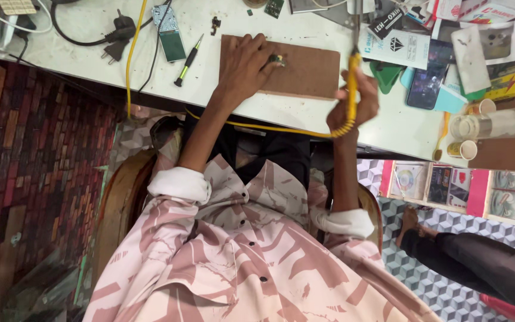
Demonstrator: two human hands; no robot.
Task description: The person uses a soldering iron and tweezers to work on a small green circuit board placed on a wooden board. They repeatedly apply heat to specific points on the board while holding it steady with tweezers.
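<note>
Left hand [244, 59] pressed flat, fingers together, on a brown board [305, 71] at the white desk's [78, 30] edge, fingertips pinning a small green part [277, 59]. Right hand [356, 101] clenched around a yellow soldering iron [351, 89], raised just beside the board, tip up, cord [269, 126] trailing across to the left. Screwdriver [188, 60] and phone [424, 89] lying nearby.

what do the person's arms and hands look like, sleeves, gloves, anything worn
Both hands are bare, no gloves: left hand, right hand. The forearms are uncovered. The sleeves are rolled to the elbows, showing white cuffs. The shirt is pale pink with a darker rose pattern and dark buttons.
</note>
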